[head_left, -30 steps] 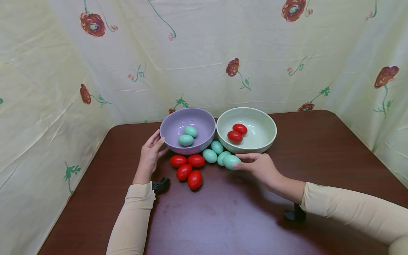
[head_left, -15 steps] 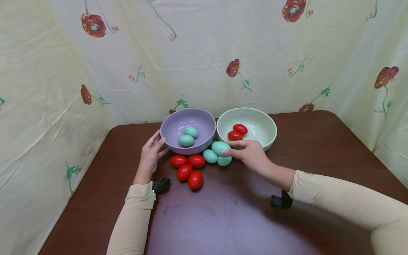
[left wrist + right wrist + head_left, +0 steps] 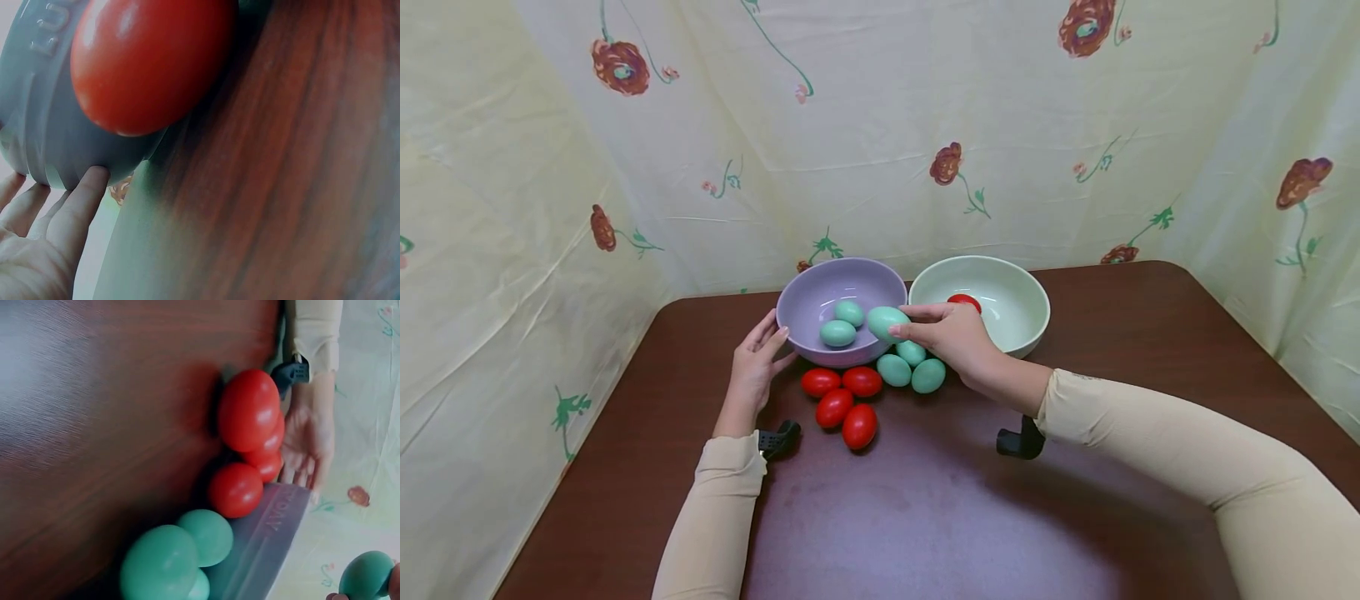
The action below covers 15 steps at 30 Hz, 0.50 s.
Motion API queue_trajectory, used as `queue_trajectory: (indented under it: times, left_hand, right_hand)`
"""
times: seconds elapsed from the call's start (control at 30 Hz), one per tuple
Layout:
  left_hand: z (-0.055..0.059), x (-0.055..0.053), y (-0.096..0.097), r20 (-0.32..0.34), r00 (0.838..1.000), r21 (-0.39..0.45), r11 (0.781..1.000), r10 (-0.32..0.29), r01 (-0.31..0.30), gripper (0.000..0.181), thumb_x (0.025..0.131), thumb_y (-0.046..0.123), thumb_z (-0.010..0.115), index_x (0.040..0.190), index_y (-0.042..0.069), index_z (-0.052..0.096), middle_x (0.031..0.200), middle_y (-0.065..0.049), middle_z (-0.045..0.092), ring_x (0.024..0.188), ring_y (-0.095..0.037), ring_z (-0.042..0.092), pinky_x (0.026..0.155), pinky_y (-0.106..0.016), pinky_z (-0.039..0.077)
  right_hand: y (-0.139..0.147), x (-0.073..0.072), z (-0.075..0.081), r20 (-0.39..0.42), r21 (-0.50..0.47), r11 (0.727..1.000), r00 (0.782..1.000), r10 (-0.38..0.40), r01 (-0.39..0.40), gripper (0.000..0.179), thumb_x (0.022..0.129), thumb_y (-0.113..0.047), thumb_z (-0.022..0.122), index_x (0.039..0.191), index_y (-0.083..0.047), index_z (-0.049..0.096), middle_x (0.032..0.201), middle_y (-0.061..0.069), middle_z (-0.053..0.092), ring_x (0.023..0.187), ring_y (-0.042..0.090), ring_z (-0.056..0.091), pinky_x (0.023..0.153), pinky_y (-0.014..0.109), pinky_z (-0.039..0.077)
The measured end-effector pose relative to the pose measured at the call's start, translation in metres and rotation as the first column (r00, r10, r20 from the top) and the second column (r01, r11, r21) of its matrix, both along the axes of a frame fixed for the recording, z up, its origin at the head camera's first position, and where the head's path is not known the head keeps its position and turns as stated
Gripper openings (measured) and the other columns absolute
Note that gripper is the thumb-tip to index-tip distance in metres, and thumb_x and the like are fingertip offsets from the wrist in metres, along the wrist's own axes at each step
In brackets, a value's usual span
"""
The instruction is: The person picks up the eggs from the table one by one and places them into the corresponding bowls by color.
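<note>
My right hand pinches a mint-green egg between thumb and fingers, over the right rim of the purple bowl. Two mint-green eggs lie inside that bowl. My left hand rests against the bowl's left outer side; the left wrist view shows its fingers fairly straight on the wall. In front of the bowls are three mint-green eggs and several red eggs. Behind my right hand stands a pale green bowl, where a red egg shows partly.
The bowls stand side by side near the back edge of the dark wooden table. A flowered curtain hangs behind and along the sides. A black wrist camera mount sits below my right wrist.
My right hand has carried the mint-green egg left and up, from in front of the pale green bowl to the purple bowl's right rim. The left hand has stayed in place.
</note>
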<state>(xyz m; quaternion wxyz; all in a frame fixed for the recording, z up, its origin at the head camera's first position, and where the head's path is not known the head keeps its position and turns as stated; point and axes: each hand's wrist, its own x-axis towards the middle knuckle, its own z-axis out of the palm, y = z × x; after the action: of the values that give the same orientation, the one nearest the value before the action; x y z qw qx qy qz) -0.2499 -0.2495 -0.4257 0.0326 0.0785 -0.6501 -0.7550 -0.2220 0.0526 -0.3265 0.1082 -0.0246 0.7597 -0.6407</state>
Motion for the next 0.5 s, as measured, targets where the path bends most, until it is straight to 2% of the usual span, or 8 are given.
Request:
queue_trajectory:
  times: [0.07, 0.23, 0.37, 0.5]
  left_hand:
    - [-0.001, 0.0, -0.001, -0.004, 1.0, 0.003, 1.0, 0.0, 0.0, 0.058, 0.101, 0.02, 0.058, 0.155, 0.015, 0.036, 0.163, -0.006, 0.033, 0.142, -0.023, 0.044, 0.103, -0.046, 0.048]
    - [-0.001, -0.001, -0.002, -0.006, 1.0, 0.011, 1.0, 0.003, -0.003, 0.058, 0.101, 0.019, 0.058, 0.155, 0.015, 0.036, 0.162, -0.006, 0.033, 0.142, -0.024, 0.044, 0.103, -0.046, 0.049]
    - [0.0, 0.0, -0.001, -0.004, 1.0, 0.008, 1.0, 0.003, -0.003, 0.058, 0.101, 0.019, 0.058, 0.155, 0.015, 0.036, 0.162, -0.006, 0.033, 0.142, -0.024, 0.044, 0.102, -0.045, 0.049]
    - [0.001, 0.001, 0.0, 0.002, 1.0, -0.002, 1.0, 0.002, -0.002, 0.058, 0.101, 0.02, 0.058, 0.155, 0.016, 0.036, 0.163, -0.005, 0.033, 0.142, -0.023, 0.044, 0.103, -0.045, 0.048]
  right_hand:
    - [-0.006, -0.003, 0.002, 0.002, 0.0, 1.0, 1.0, -0.002, 0.002, 0.039, 0.083, -0.024, 0.08, 0.12, -0.014, 0.074, 0.106, 0.002, 0.076, 0.097, 0.008, 0.065, 0.082, 0.016, 0.053]
    - [-0.021, -0.011, 0.004, 0.002, -0.019, 1.0, 1.0, 0.008, -0.008, 0.039, 0.085, -0.023, 0.079, 0.121, -0.012, 0.073, 0.12, 0.009, 0.073, 0.109, 0.017, 0.068, 0.095, 0.026, 0.056]
    - [-0.033, -0.017, 0.005, 0.018, -0.034, 0.999, 1.0, 0.014, -0.013, 0.038, 0.086, -0.023, 0.078, 0.122, -0.013, 0.073, 0.12, 0.009, 0.072, 0.109, 0.02, 0.07, 0.1, 0.033, 0.055]
    - [-0.046, -0.022, 0.008, 0.025, -0.095, 0.995, 0.999, 0.028, -0.025, 0.036, 0.086, -0.02, 0.078, 0.12, -0.009, 0.073, 0.12, 0.01, 0.072, 0.11, 0.021, 0.069, 0.103, 0.036, 0.054]
